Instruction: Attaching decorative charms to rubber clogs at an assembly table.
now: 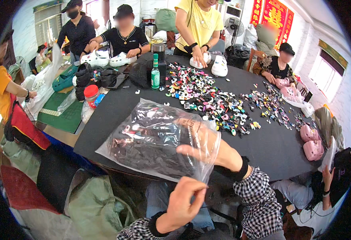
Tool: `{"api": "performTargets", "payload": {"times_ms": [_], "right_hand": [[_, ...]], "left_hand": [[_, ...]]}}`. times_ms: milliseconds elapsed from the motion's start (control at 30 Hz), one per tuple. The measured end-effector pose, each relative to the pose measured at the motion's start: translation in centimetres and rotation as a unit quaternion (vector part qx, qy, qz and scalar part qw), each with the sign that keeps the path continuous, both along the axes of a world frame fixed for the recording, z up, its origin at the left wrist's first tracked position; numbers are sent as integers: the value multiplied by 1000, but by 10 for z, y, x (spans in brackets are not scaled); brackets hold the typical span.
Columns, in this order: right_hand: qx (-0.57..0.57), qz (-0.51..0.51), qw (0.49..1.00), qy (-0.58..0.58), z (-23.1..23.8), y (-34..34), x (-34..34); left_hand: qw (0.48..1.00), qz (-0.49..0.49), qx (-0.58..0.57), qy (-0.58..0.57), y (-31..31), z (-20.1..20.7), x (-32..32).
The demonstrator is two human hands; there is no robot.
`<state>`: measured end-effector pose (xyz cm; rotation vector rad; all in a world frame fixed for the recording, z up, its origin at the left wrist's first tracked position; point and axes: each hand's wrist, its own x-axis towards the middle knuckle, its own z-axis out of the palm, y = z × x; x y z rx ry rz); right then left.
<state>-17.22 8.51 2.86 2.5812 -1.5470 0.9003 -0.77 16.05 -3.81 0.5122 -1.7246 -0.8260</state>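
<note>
A clear plastic bag (143, 140) lies spread over the near part of the black table, in front of me. My left hand (182, 206) is closed in a pinch on the bag's near right corner, below the table edge. My right hand (201, 140) reaches from the right to the bag's right end, its fingers stretched out and the thumb apart. Clear film covers part of its fingers and back; whether the whole hand is inside the bag I cannot tell. Just beyond lies a heap of small colourful shoe charms (215, 100).
A green bottle (155, 74), a dark flask (159, 52) and a red-lidded jar (90, 94) stand beyond the bag. Several people sit or stand around the table (263, 150), handling white clogs (219, 66) and pink clogs (313, 150). A green cutting mat (59, 116) lies at left.
</note>
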Motion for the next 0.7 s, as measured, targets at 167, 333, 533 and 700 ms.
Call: {"api": "performTargets", "payload": {"times_ms": [167, 333, 533, 700], "right_hand": [[73, 64, 995, 13, 6, -24, -9], [101, 130, 979, 122, 18, -25, -10], [2, 87, 988, 131, -8, -6, -9], [-57, 103, 981, 155, -9, 25, -24]], "left_hand": [[994, -66, 71, -44, -6, 1, 7], [996, 59, 62, -38, -27, -27, 62], [964, 232, 119, 53, -50, -44, 110], [946, 294, 129, 41, -70, -58, 142]]}}
